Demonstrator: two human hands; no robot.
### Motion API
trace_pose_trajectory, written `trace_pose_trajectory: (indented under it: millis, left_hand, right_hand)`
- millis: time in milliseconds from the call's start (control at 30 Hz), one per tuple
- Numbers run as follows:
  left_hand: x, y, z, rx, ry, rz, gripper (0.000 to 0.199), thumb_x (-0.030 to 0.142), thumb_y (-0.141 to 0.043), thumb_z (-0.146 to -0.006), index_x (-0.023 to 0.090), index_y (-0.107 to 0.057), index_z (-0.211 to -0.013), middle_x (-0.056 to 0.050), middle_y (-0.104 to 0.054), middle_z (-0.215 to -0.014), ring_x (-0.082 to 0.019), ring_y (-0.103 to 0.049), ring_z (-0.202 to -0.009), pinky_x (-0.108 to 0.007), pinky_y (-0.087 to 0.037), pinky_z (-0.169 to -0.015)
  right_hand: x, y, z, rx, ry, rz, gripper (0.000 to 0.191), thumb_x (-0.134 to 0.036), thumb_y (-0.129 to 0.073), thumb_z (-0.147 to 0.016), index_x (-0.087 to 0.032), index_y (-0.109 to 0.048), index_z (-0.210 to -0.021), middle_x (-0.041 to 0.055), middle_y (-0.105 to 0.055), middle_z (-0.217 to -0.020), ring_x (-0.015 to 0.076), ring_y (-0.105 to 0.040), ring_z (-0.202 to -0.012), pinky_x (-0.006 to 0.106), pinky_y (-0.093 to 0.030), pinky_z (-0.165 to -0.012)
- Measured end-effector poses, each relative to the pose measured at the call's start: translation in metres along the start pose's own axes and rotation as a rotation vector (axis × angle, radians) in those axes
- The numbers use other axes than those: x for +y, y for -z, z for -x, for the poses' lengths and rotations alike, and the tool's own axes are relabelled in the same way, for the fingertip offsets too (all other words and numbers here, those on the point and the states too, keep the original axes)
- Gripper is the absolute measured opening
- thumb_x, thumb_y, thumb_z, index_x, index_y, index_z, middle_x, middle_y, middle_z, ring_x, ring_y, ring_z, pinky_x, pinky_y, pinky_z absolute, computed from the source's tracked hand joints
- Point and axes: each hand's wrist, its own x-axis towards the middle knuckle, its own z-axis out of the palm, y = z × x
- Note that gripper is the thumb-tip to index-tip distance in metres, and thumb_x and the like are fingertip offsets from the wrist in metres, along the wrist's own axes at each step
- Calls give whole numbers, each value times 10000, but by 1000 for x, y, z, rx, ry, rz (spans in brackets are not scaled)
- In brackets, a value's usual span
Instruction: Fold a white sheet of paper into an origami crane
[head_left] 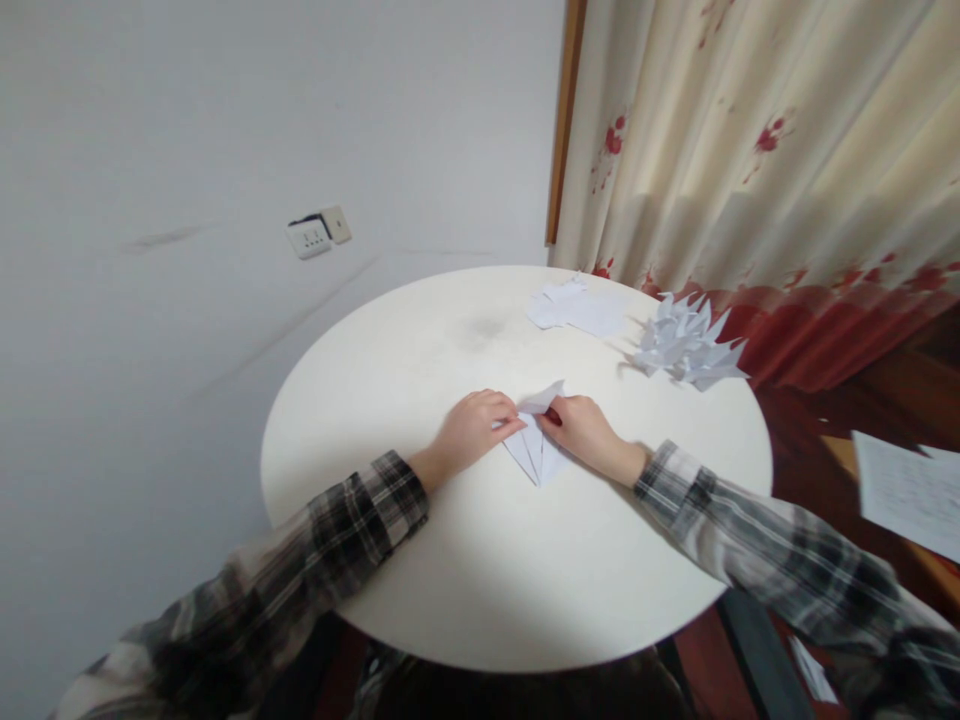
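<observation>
A piece of white folded paper (534, 452) lies on the round white table (450, 560), its pointed end toward me and creases running down to that tip. My left hand (481, 425) grips its left side, thumb and fingers pinched together at the edge. On the opposite side my right hand (583, 430) pinches the paper, fingers curled. Between the hands a flap rises off the table, angled up to the right. The fingers partly cover the upper part of the paper.
At the table's far right stands a cluster of folded paper cranes (686, 342). Loose white sheets (581, 308) lie left of it. Beyond are a patterned curtain (720, 130) and a wall with a socket (309, 238). Written papers (907, 490) rest lower right.
</observation>
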Motion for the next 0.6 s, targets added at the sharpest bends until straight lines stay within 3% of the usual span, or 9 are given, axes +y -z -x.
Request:
trace_pose_trajectory:
  millis: [133,333,600]
  left_hand:
    - [3,-3,-2,11,85,-9,205,334,-620,-795,183,-606,-656,-12,-618,-791,-167,-564,-795,-312,-425,-740]
    - [8,-3,8,-21,48,-109,239,417,-629,-775,183,-588,-791,-21,-581,-880,-189,-535,-869,-317,-417,-752]
    - [14,1,10,-60,43,-134,430,571,-605,-724,172,-583,-884,-50,-562,-966,-217,-522,-909,-355,-417,-805]
  right_hand:
    - [-4,0,0,-9,-15,-4,204,-269,-467,-853,-135,-620,-834,91,-686,-776,176,-618,-676,243,-354,-583]
    - [-3,-4,-2,3,-10,-9,195,-258,-469,-843,-136,-618,-817,87,-690,-767,171,-612,-658,242,-341,-571]
    - [-2,1,-2,-8,-25,-5,187,-242,-462,-848,-135,-614,-830,81,-685,-769,171,-616,-666,242,-346,-574]
